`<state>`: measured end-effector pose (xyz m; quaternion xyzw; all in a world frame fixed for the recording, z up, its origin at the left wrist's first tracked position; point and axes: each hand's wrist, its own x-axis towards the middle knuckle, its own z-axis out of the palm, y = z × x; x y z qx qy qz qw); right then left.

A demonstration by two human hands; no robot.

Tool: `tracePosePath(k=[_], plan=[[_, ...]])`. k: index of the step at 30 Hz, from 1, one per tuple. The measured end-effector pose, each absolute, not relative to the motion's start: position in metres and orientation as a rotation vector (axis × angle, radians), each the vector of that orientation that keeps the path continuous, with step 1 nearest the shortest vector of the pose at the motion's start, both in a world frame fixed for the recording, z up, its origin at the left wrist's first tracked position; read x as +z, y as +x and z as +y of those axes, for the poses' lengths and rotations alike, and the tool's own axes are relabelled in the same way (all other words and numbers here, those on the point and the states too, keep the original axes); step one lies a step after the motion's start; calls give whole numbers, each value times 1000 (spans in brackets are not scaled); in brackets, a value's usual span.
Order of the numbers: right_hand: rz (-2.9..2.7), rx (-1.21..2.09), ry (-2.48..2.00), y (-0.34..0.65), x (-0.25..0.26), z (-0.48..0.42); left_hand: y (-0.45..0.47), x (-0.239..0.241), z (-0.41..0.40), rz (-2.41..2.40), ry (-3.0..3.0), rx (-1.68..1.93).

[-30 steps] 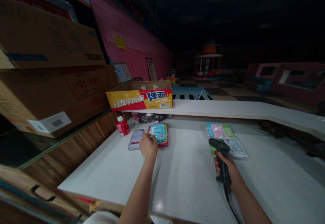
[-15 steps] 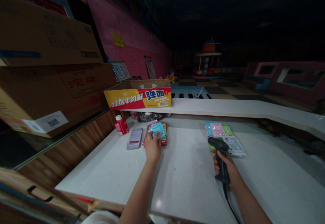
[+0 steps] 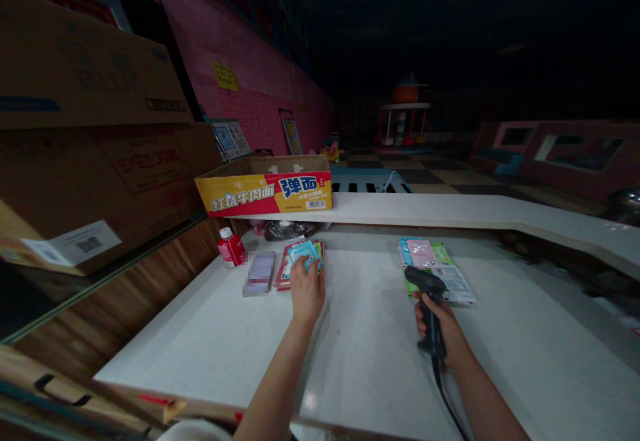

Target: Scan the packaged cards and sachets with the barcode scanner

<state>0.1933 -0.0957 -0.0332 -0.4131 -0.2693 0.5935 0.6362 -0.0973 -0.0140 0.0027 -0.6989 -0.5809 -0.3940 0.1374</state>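
My left hand point(image 3: 308, 290) lies over the near right edge of a small pile of flat packets, fingers apart and touching the top. Uppermost is a light blue packet point(image 3: 303, 250), with a red packet point(image 3: 283, 281) under it. My right hand point(image 3: 447, 326) is wrapped round the handle of a black barcode scanner point(image 3: 431, 318), its cable trailing to the front edge. The scanner's head is over the near edge of a second group of packets: a pink one point(image 3: 421, 254) and a green and white one point(image 3: 457, 286).
A phone point(image 3: 259, 273) and a red bottle with a white cap point(image 3: 231, 248) stand left of the pile on the white counter point(image 3: 210, 341). An opened yellow and red carton point(image 3: 265, 192) sits on the raised ledge point(image 3: 425, 206). Large cardboard boxes point(image 3: 100, 174) are stacked at the left.
My left hand has shifted to the right side of the pile, and the light blue packet lies flatter on it. The scanner stays by the right packets; the view has turned slightly.
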Motion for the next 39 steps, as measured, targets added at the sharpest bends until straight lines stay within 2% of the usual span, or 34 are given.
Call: tracePosePath(k=[16, 20, 24, 32, 34, 39], plan=[[-340, 1096, -813, 213, -14, -102, 72, -18, 17, -1474, -2797, -1354], [-300, 1097, -812, 210, -9, -102, 113, -12, 41, -1649, -2792, -1257], [-285, 1087, -815, 207, -9, -101, 142, -9, 59, -2013, -2542, -1214], [-284, 1092, -835, 202, -8, -99, 154, -17, 81, -2387, -2512, -1264], [-280, 1089, -842, 202, -8, -98, 151, -19, 82, -2401, -2540, -1405], [-322, 1096, -863, 200, -8, -99, 120, -24, 77, -2232, -2495, -2051]])
